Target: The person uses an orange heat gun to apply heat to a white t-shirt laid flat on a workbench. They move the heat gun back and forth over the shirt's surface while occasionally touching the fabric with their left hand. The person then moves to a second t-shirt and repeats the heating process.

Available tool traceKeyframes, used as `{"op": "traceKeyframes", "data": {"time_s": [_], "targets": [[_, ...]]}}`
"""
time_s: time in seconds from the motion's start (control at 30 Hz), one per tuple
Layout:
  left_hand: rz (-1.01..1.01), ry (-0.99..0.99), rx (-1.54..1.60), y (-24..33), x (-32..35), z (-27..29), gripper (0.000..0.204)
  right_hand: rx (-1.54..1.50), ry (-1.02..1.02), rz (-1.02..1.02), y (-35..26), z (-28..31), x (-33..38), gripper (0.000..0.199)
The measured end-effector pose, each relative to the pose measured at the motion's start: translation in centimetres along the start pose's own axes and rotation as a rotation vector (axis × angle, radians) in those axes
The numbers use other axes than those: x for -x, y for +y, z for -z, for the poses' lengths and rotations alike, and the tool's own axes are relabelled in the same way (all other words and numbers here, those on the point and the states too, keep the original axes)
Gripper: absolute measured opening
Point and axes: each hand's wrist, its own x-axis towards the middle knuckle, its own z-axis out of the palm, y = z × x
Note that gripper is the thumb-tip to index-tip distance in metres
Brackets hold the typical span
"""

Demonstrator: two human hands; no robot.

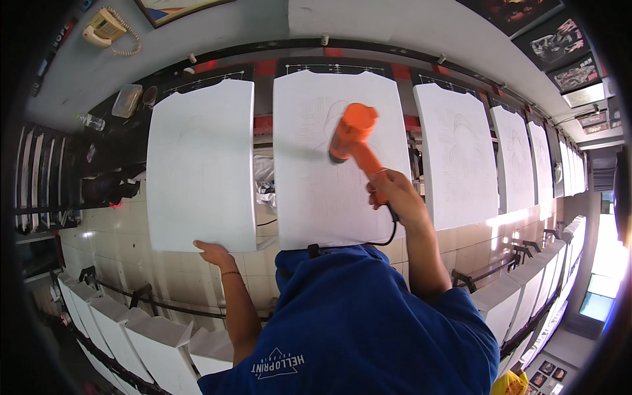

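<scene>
My right hand (pixel 401 195) is wrapped round the handle of an orange heat gun (pixel 359 125). The gun is held over the middle white shirt panel (pixel 309 197), which is stretched on a flat board, and its dark nozzle tilts down toward the cloth. A faint line drawing shows on that panel. A black cord (pixel 394 230) hangs from the handle toward my waist. My left hand (pixel 214 253) lies at the near edge of the left white shirt panel (pixel 201 164), fingers stretched along the edge; some of them are hidden.
More white panels (pixel 457 158) on boards continue to the right along a black rail (pixel 388 52). Behind me stands another row of white panels (pixel 155 336). A plastic container (pixel 127 101) sits at the far left, below a beige wall telephone (pixel 104 27). Framed screens (pixel 39 178) stack at the left.
</scene>
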Motion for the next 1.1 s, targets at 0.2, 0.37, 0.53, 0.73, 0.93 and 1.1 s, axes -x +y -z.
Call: {"op": "traceKeyframes", "data": {"time_s": [0.2, 0.37, 0.53, 0.73, 0.93, 1.1], "targets": [[-0.024, -0.01, 0.027, -0.3, -0.3, 0.0, 0.083, -0.067, 0.309, 0.036, 1.7, 7.2, 3.4, 0.039], [-0.009, 0.004, 0.045, 0.2, 0.7, -0.2, 0.083, -0.078, 0.314, 0.019, 1.1, 6.5, 3.8, 0.038], [0.005, -0.009, 0.071, 1.2, 1.6, -0.3, 0.083, -0.127, 0.006, 0.008, 1.5, 1.3, 1.7, 0.034], [0.001, -0.005, 0.008, 1.0, 1.1, -0.1, 0.083, -0.042, -0.219, -0.026, 0.3, -2.9, 0.4, 0.033], [-0.032, 0.04, -0.019, 0.0, 0.2, -0.2, 0.083, -0.085, 0.093, -0.001, 2.7, 3.5, 2.8, 0.036], [-0.001, 0.061, -0.011, 0.1, 0.3, -0.4, 0.082, -0.127, 0.329, -0.012, 1.9, 7.3, 6.0, 0.037]]}}
